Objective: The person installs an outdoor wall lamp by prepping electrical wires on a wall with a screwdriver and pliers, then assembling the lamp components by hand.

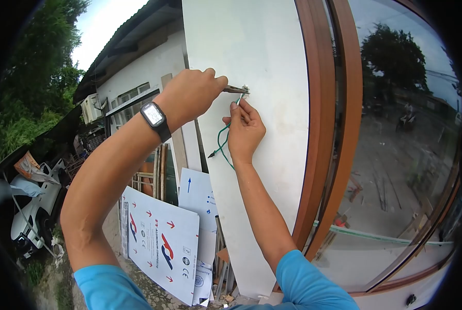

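My left hand (195, 93), with a smartwatch (154, 114) on its wrist, is closed around a tool that looks like pliers (234, 89). Most of that tool is hidden in the fist. Its dark metal jaws reach a small, rough-edged hole (246, 92) in the white wall panel (277, 134). Just below, my right hand (246, 132) pinches a thin green wire (220, 137) close to the hole. A loop of the wire hangs to the left of this hand, and one end carries a black tip (212, 155). Whether the jaws grip the wire is too small to tell.
Brown frames (321, 129) and a large glass pane (396, 129) stand to the right. Printed aluminium composite sheets (161, 237) lean below on the left, near wooden poles (161, 170). Farther left are a white vehicle (34, 212) and an air-conditioner unit (91, 108) on a building.
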The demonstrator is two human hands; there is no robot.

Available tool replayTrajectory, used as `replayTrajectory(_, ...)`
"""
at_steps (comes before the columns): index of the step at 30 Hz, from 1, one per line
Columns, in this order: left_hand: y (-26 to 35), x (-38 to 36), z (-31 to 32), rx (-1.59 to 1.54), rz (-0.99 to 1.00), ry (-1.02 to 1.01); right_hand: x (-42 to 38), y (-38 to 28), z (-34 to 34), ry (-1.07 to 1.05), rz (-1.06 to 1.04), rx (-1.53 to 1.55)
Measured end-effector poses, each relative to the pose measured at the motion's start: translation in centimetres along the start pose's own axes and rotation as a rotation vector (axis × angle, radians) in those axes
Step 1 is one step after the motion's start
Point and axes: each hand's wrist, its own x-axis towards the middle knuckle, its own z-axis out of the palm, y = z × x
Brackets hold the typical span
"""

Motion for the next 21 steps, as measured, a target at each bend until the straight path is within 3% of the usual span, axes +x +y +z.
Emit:
replayTrajectory(4, 0.7, -0.2, 0.6, -0.007, -0.043, -0.003, 0.3, 0.0, -0.5, -0.039, -0.083, -0.097)
replayTrajectory(13, 1.4, 0.3, 2.9, -0.146, -0.152, -0.071, 0.8, -0.5, -1.0, -0.087, -0.037, -0.131)
replayTrajectory(19, -3.3, 2.0, 4.7, 0.113, 0.184, 0.051, 1.2, -0.9, -1.8, -0.123, -0.023, -0.131)
replayTrajectory(21, -3.6, 2.8, 4.5, 0.051, 0.165, -0.07, 1.3, -1.0, -1.8, -0.126, -0.035, -0.143)
